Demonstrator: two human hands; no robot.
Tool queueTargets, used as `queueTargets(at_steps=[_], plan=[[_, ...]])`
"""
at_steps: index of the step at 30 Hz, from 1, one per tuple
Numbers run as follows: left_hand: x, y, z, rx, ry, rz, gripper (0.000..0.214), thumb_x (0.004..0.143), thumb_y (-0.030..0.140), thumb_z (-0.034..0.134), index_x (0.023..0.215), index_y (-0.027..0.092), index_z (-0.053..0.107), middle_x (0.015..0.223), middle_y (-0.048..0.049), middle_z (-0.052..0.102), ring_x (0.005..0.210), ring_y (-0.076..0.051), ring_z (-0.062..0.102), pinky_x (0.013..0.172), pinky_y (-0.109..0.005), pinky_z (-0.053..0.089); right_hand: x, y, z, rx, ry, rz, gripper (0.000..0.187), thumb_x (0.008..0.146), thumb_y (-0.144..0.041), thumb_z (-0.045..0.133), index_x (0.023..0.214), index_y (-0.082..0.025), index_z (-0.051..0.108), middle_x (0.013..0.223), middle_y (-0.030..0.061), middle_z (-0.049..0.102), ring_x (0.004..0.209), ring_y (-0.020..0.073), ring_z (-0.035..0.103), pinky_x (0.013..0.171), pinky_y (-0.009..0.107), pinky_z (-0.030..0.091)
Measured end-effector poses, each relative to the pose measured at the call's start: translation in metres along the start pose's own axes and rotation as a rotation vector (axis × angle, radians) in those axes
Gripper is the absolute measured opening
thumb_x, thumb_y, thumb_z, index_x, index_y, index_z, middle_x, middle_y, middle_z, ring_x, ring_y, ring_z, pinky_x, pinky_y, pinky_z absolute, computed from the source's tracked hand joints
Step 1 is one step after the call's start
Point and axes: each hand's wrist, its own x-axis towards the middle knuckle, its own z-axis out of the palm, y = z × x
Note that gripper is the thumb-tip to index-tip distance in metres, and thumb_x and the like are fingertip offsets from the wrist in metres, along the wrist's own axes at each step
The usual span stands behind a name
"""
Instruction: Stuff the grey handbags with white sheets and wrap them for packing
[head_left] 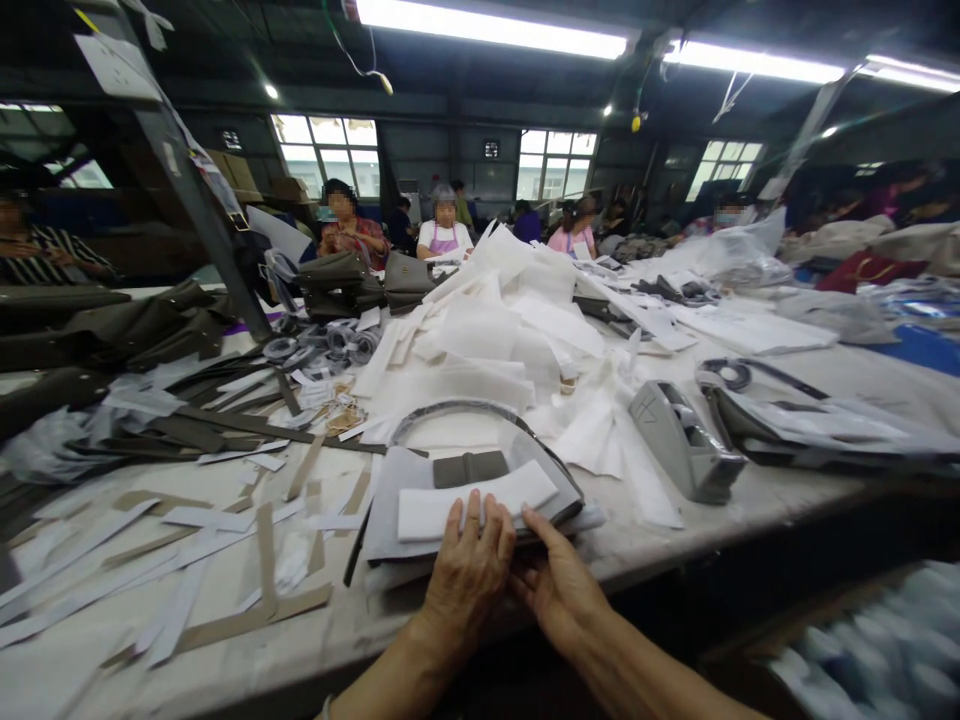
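Note:
A dark handbag (571,500) lies flat at the table's front edge, its wrapped handle (457,407) arching toward the back. Thin whitish sheet (384,492) covers much of it, and a brown flap (471,468) shows in the middle. Over its near part rests a white foam strip (424,515). My left hand (472,560) lies on that strip with fingers stretched out flat. Beside it, my right hand (559,580) grips the bag's near edge, thumb on top and fingers partly hidden below.
Right of the bag stands a grey tape dispenser (686,445), with another bag (810,425) beyond it. White foam sheets (510,310) are heaped behind. Paper and brown strips (262,560) litter the left. Several people sit across the table. A metal post (202,220) rises at left.

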Motion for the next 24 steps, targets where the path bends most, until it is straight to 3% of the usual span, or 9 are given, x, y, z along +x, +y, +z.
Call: queueTargets(at_steps=[5,9,11,15,16,17,19,21,24], plan=[[-0.007,-0.008,-0.002,-0.074,0.023,-0.021,0.034,0.098,0.02,0.038,0.124,0.015,0.059,0.12,-0.0081,0.066,0.118,-0.027,0.059,0.1,-0.04,0.046,-0.01,-0.002,-0.01,-0.014,-0.146,0.074,0.037,0.074,-0.034,0.079,0.103,-0.017,0.063,0.082,0.0026,0.075,0.072,0.0171,0.07,0.07,0.027,0.054],[-0.016,-0.007,-0.001,-0.144,0.047,-0.055,0.035,0.099,0.022,0.036,0.124,0.017,0.061,0.123,-0.008,0.065,0.122,-0.027,0.057,0.102,-0.04,0.044,-0.044,-0.022,-0.029,-0.436,-0.445,0.314,0.04,0.076,-0.047,0.075,0.094,-0.012,0.067,0.088,0.0109,0.074,0.084,0.0221,0.072,0.079,0.033,0.053],[-0.018,-0.005,0.002,-0.17,0.071,-0.066,0.036,0.099,0.022,0.036,0.124,0.018,0.061,0.125,-0.0081,0.065,0.124,-0.026,0.055,0.104,-0.04,0.043,-0.062,-0.037,-0.023,-0.722,-0.617,0.152,0.044,0.083,-0.055,0.066,0.089,-0.012,0.068,0.09,0.0115,0.073,0.083,0.0229,0.071,0.079,0.034,0.053],[-0.019,-0.004,0.009,-0.251,0.196,-0.091,0.035,0.099,0.024,0.037,0.122,0.021,0.063,0.121,-0.0059,0.068,0.122,-0.025,0.056,0.107,-0.04,0.039,-0.059,-0.064,0.024,-1.327,-0.743,-0.812,0.038,0.096,-0.047,0.05,0.115,-0.018,0.067,0.118,0.0107,0.069,0.114,0.0241,0.061,0.103,0.038,0.041],[-0.019,-0.005,0.011,-0.264,0.227,-0.098,0.035,0.1,0.025,0.036,0.122,0.021,0.064,0.12,-0.0056,0.068,0.121,-0.025,0.056,0.108,-0.039,0.038,-0.048,-0.07,0.038,-1.478,-0.729,-0.961,0.04,0.097,-0.044,0.048,0.126,-0.018,0.062,0.13,0.0118,0.064,0.125,0.0246,0.054,0.11,0.039,0.033],[-0.019,-0.005,0.012,-0.27,0.244,-0.105,0.037,0.101,0.026,0.034,0.122,0.021,0.064,0.119,-0.0055,0.069,0.121,-0.024,0.057,0.109,-0.038,0.036,-0.033,-0.076,0.049,-1.637,-0.706,-1.029,0.044,0.098,-0.042,0.048,0.132,-0.016,0.058,0.137,0.0138,0.059,0.133,0.026,0.047,0.116,0.042,0.025],[-0.019,-0.007,0.014,-0.267,0.241,-0.108,0.041,0.102,0.027,0.029,0.124,0.02,0.063,0.122,-0.0055,0.068,0.122,-0.024,0.057,0.112,-0.037,0.032,0.002,-0.089,0.064,-1.919,-0.601,-0.983,0.046,0.096,-0.042,0.05,0.128,-0.011,0.061,0.136,0.0189,0.059,0.135,0.0316,0.045,0.118,0.05,0.015],[-0.019,-0.009,0.015,-0.268,0.22,-0.099,0.043,0.103,0.029,0.027,0.125,0.019,0.063,0.125,-0.0048,0.067,0.123,-0.023,0.056,0.115,-0.036,0.028,0.034,-0.103,0.068,-2.022,-0.534,-0.876,0.037,0.092,-0.04,0.056,0.108,-0.01,0.072,0.118,0.0205,0.069,0.121,0.0365,0.057,0.113,0.056,0.023],[-0.02,-0.011,0.017,-0.278,0.26,-0.079,0.042,0.103,0.028,0.029,0.122,0.019,0.065,0.123,-0.0033,0.068,0.123,-0.022,0.056,0.118,-0.034,0.024,0.062,-0.121,0.059,-2.0,-0.548,-0.8,0.031,0.09,-0.039,0.056,0.09,-0.015,0.077,0.099,0.0148,0.076,0.1,0.0329,0.068,0.097,0.047,0.044]])
